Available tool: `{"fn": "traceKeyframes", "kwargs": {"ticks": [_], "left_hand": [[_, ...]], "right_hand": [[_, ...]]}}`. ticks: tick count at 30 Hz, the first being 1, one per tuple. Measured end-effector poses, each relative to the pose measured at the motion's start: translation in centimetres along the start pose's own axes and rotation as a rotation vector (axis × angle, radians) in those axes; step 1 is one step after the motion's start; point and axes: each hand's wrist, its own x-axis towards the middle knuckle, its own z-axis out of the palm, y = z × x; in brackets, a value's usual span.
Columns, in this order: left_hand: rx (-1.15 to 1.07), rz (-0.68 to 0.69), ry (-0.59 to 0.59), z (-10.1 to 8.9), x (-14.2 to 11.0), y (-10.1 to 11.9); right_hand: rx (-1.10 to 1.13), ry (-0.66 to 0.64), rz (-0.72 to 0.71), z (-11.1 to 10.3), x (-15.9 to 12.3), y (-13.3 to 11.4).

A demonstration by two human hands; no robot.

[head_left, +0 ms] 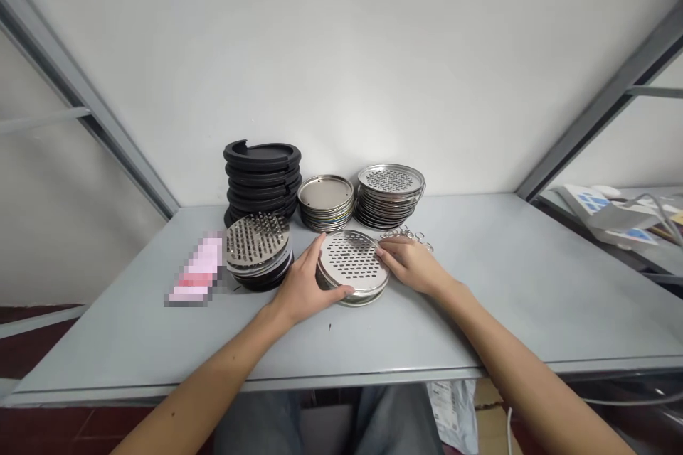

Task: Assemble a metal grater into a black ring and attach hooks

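Note:
A round slotted metal disc [354,263] lies on top of a short stack of metal discs [363,300] at the middle of the table. My left hand [305,286] grips its left side, thumb along the front rim and fingers at the back left. My right hand [413,263] has its fingers closed at the right rim; whether something small is between them I cannot see. Behind that hand lie several small metal rings [419,236]. To the left stands a stack of grater discs with raised teeth [256,240], black pieces beneath it.
Along the wall stand a tall stack of black rings [262,181], a stack of plain metal plates [325,193] and a stack of slotted metal discs [390,188]. A blurred pink item [195,274] lies at left. Grey metal posts [597,103] flank the table [533,284].

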Motion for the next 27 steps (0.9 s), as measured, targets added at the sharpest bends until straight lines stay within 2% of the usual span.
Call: {"fn": "traceKeyframes", "kwargs": {"ticks": [12, 20, 27], "left_hand": [[0.052, 0.066, -0.056, -0.1, 0.0, 0.1], [0.097, 0.057, -0.037, 0.3, -0.8, -0.6], [0.085, 0.068, -0.054, 0.3, -0.7, -0.3]], "right_hand": [[-0.010, -0.012, 0.042, 0.5, -0.6, -0.3], [-0.016, 0.017, -0.004, 1.0, -0.5, -0.7], [-0.045, 0.007, -0.025, 1.2, -0.5, -0.4]]}}
